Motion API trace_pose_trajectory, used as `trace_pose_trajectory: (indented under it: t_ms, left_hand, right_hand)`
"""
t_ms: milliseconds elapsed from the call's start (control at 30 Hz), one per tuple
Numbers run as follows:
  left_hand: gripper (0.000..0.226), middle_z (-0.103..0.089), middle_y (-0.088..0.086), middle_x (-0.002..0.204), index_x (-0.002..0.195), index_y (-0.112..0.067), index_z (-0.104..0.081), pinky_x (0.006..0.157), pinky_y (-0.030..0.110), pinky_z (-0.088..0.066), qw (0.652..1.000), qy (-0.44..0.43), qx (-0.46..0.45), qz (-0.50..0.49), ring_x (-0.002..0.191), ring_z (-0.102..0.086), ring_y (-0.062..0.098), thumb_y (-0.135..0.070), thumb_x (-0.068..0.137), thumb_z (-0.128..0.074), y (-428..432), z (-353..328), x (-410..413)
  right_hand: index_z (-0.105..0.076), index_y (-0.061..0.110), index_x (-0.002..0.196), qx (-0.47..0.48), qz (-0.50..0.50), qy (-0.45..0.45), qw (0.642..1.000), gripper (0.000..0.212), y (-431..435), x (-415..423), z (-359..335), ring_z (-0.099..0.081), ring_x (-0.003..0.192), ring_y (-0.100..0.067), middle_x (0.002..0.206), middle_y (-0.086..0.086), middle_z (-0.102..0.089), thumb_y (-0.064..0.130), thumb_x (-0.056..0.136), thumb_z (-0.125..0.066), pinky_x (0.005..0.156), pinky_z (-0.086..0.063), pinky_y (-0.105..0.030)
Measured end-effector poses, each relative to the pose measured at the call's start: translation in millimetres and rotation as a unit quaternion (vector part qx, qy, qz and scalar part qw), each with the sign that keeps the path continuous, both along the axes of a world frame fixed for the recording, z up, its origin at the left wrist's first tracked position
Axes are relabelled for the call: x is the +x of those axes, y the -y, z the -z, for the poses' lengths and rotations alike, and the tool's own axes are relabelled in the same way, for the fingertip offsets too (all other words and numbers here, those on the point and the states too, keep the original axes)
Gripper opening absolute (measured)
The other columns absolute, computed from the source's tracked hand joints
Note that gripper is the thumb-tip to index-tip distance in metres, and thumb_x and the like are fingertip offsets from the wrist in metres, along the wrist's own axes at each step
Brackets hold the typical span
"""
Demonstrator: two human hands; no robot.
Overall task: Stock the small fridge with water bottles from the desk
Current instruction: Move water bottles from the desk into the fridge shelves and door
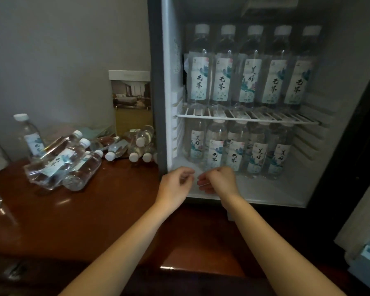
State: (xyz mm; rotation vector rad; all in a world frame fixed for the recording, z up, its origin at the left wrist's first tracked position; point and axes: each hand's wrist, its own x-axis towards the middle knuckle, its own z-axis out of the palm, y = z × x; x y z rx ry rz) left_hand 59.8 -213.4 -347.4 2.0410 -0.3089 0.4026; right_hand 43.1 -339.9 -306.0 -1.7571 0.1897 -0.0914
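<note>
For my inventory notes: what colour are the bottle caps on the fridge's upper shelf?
The caps are white; head view.

Above the wire shelf [247, 120], the middle water bottle [250, 80] is labelled 美好; the neighbouring bottles [221, 80] apparently 无界.
</note>
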Motion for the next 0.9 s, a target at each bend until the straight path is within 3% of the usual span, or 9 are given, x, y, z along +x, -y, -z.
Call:
trace_pose_trajectory:
  t_ms: [67,133,300,367,433,500,633,767,900]
  left_hand:
    - [0.013,-0.068,-0.007,0.077,0.086,-0.024,-0.069,0.074,0.029,-0.056,0.999,0.016,-0.009,-0.032,0.074,-0.067,0.010,-0.015,0.089,-0.059,-28,3,-11]
    - [0.024,-0.067,-0.008,0.068,0.073,-0.032,-0.064,0.070,0.037,-0.057,0.997,0.014,-0.026,-0.075,0.064,-0.066,0.009,-0.015,0.088,-0.059,-58,7,-19]
    - [0.027,-0.066,-0.007,0.063,0.067,-0.034,-0.061,0.071,0.043,-0.056,0.983,-0.025,-0.057,-0.172,0.057,-0.063,0.011,-0.016,0.087,-0.060,-135,16,-23]
    - [0.017,-0.068,-0.003,0.072,0.073,-0.032,-0.064,0.075,0.042,-0.054,0.977,-0.025,-0.047,-0.206,0.068,-0.064,0.017,-0.021,0.085,-0.060,-161,17,-21]
    - [0.012,-0.067,0.001,0.090,0.091,-0.023,-0.067,0.081,0.032,-0.049,0.969,-0.031,-0.007,-0.247,0.083,-0.061,0.017,-0.016,0.086,-0.059,-183,16,-19]
    - [0.023,-0.060,0.005,0.109,0.108,-0.012,-0.062,0.087,0.030,-0.043,0.955,-0.044,0.029,-0.291,0.098,-0.059,0.020,-0.013,0.086,-0.059,-203,17,-12]
    - [0.045,-0.037,0.014,0.133,0.129,-0.011,-0.045,0.096,0.038,-0.039,0.930,-0.129,0.069,-0.337,0.117,-0.047,0.034,-0.025,0.088,-0.058,-230,21,11]
    - [0.056,-0.041,0.015,0.133,0.136,-0.016,-0.035,0.091,0.042,-0.042,0.913,-0.177,0.085,-0.358,0.120,-0.046,0.035,-0.043,0.090,-0.051,-242,23,36]
    - [0.046,-0.058,0.010,0.111,0.125,-0.019,-0.042,0.073,0.035,-0.042,0.917,-0.155,0.055,-0.363,0.101,-0.057,0.030,-0.040,0.087,-0.057,-246,24,49]
  right_hand:
    - [-0.067,-0.004,0.087,-0.020,-0.050,-0.038,0.998,0.017,-20,-5,-3,-0.063,0.063,-0.022,0.074,-0.013,-0.068,0.001,0.085,-0.050,0.065,-0.053,-0.030]
    - [-0.067,-0.001,0.091,-0.038,-0.099,-0.066,0.992,0.021,-43,-9,-2,-0.063,0.063,-0.021,0.075,-0.011,-0.068,0.004,0.088,-0.047,0.064,-0.052,-0.027]
    - [-0.067,0.011,0.090,-0.086,-0.216,-0.071,0.970,0.024,-103,-6,10,-0.061,0.059,-0.014,0.075,-0.002,-0.067,0.006,0.090,-0.043,0.059,-0.048,-0.023]
    - [-0.067,0.012,0.092,-0.088,-0.243,-0.074,0.963,0.025,-126,-1,15,-0.061,0.061,-0.013,0.077,-0.001,-0.067,0.007,0.091,-0.042,0.058,-0.047,-0.022]
    - [-0.065,0.012,0.094,-0.081,-0.258,-0.080,0.960,0.026,-149,7,21,-0.058,0.059,-0.012,0.076,0.000,-0.065,0.006,0.092,-0.040,0.055,-0.045,-0.021]
    - [-0.062,0.015,0.091,-0.072,-0.260,-0.085,0.959,0.026,-171,19,27,-0.056,0.058,-0.011,0.075,0.001,-0.062,0.005,0.091,-0.038,0.054,-0.043,-0.020]
    - [-0.058,0.018,0.094,-0.043,-0.222,-0.092,0.970,0.021,-212,46,39,-0.054,0.060,-0.011,0.074,0.002,-0.060,0.009,0.091,-0.040,0.055,-0.043,-0.020]
    - [-0.057,0.020,0.090,-0.013,-0.194,-0.085,0.977,0.013,-243,70,51,-0.052,0.062,-0.014,0.073,0.001,-0.058,0.015,0.092,-0.044,0.057,-0.043,-0.024]
    - [-0.056,0.022,0.090,-0.013,-0.178,-0.083,0.980,0.011,-260,86,59,-0.058,0.076,-0.019,0.079,0.000,-0.060,0.023,0.093,-0.045,0.077,-0.052,-0.035]
